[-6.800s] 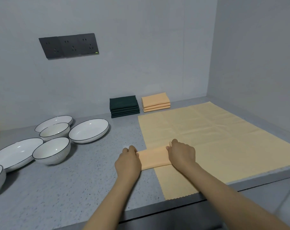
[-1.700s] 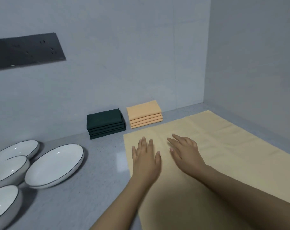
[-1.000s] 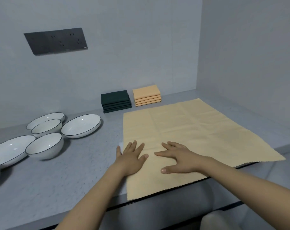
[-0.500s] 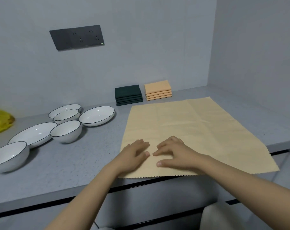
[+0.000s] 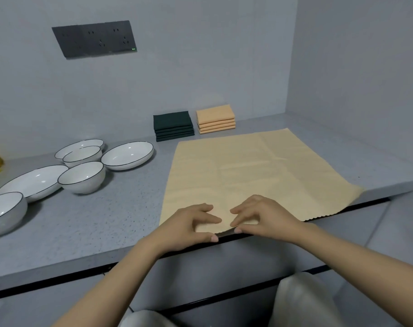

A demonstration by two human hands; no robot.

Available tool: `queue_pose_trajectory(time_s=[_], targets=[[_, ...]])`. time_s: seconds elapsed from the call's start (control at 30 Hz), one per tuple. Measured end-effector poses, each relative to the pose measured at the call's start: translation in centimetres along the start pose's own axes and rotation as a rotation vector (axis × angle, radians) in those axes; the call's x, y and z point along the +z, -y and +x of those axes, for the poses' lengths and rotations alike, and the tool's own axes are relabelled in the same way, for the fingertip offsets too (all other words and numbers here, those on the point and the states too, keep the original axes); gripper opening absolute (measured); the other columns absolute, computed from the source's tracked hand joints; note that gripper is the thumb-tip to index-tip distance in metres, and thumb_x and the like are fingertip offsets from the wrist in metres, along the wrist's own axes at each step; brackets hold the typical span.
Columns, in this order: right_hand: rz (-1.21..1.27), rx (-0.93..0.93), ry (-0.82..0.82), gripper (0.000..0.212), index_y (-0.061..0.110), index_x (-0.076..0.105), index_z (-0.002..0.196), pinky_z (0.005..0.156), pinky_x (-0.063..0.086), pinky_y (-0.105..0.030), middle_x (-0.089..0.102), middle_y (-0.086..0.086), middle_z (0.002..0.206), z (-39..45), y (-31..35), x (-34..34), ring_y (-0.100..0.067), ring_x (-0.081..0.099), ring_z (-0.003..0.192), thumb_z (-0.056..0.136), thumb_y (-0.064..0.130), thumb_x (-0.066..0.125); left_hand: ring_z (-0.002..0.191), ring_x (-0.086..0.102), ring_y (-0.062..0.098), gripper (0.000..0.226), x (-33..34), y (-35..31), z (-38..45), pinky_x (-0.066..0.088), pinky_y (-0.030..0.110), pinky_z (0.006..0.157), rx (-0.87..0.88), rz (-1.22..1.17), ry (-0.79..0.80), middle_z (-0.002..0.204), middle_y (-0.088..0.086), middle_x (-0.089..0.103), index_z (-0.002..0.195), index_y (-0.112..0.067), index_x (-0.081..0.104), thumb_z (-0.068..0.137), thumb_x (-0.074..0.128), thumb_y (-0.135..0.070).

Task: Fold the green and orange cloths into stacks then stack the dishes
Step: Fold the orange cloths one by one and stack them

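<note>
The grey counter [image 5: 87, 223] carries one unfolded orange cloth [image 5: 252, 171], spread flat. At its near edge, the left hand [image 5: 189, 225] and right hand [image 5: 262, 215] pinch the hem, thumbs apparently underneath. Six white dishes [image 5: 127, 155], all holding nothing, sit at left. At the wall: one green stack [image 5: 173, 125] and one orange stack [image 5: 215, 119], four cloths each.

Dishes [image 5: 82, 175] left of the spread cloth [image 5: 255, 171], two folded stacks [image 5: 193, 125] behind it
</note>
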State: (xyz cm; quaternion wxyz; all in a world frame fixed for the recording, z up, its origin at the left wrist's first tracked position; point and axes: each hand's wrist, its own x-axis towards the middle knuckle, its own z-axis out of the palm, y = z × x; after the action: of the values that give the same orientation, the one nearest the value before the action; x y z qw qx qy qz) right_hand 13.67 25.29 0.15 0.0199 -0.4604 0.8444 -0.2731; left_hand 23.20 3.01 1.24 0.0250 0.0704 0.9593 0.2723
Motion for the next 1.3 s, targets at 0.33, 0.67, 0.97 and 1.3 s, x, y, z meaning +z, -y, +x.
queue_pose_trajectory(time_s=[0.33,0.67,0.97,1.3], targets=[[0.026,0.132,0.066,0.016,0.028,0.074,0.09,0.071,0.046,-0.018,0.068,0.019,0.08,0.8,1.0,-2.9,0.001,0.059,0.077,0.088,0.037,0.062,0.068,0.047,0.004,0.02,-2.6,-0.6,1.1,0.043,0.027,0.068,-0.06,0.002,0.011,0.076,-0.007,0.064,0.089,-0.022,0.073,0.094,0.056,-0.03],[-0.091,0.292,0.386,0.018,0.018,0.067,0.084,0.06,0.041,-0.016,0.062,0.003,0.073,2.4,0.2,-8.0,-0.007,0.055,0.062,0.09,0.033,0.061,0.051,0.021,0.01,0.045,-7.0,-0.4,2.3,0.018,0.023,0.048,-0.167,-0.052,0.334,0.057,-0.006,0.024,0.059,-0.022,0.029,0.097,0.053,-0.027],[0.026,0.32,0.558,0.049,0.017,0.067,0.099,0.082,0.052,-0.029,0.068,0.003,0.093,4.0,0.0,-8.1,-0.012,0.064,0.081,0.084,0.062,0.053,0.043,0.036,0.007,0.038,-9.0,2.6,3.9,0.03,0.018,0.043,-0.308,-0.29,0.305,0.053,-0.005,0.045,0.059,-0.019,0.053,0.097,0.054,-0.024],[-0.139,0.281,0.432,0.037,0.022,0.062,0.092,0.063,0.039,-0.022,0.054,0.015,0.075,5.8,1.6,-7.3,-0.005,0.052,0.07,0.079,0.056,0.065,0.054,0.04,0.013,0.031,-10.4,3.7,6.7,0.032,0.023,0.053,-0.379,-0.289,0.161,0.063,0.001,0.049,0.068,-0.016,0.055,0.095,0.057,-0.031]])
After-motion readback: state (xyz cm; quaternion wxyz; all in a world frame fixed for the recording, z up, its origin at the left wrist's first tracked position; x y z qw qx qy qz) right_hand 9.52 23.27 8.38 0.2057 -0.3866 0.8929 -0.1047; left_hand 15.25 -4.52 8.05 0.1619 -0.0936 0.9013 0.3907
